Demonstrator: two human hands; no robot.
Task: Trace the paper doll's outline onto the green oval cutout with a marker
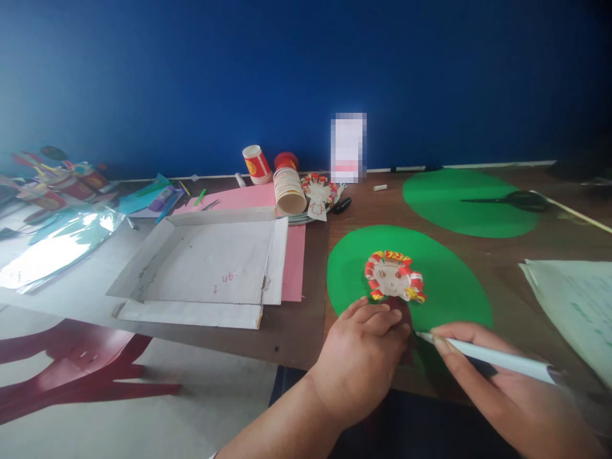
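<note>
Where pen meets strip, head view: the pen (507,361) points left, with its tip just off the right edge of the dark strip (404,306); can't tell if it's touching anything.
Strip: right under the face cutout (394,278), long axis running from there back toward the person, mostly hidden by fingers, on the green oval (349,262) that lies on the bench (310,319).
Right hand: this one (509,396) has its grip pinched round the pen, close to the tip, and sits right of the strip.
Left hand: nearer to the strip, basically on top of it (366,357), fingers bent; thumb's out of sight, so no clue if the grip is closed on anything.
Pen axis: slants out rightward and a bit toward the person, so it crosses the strip's line rather than following it, imo.
</note>
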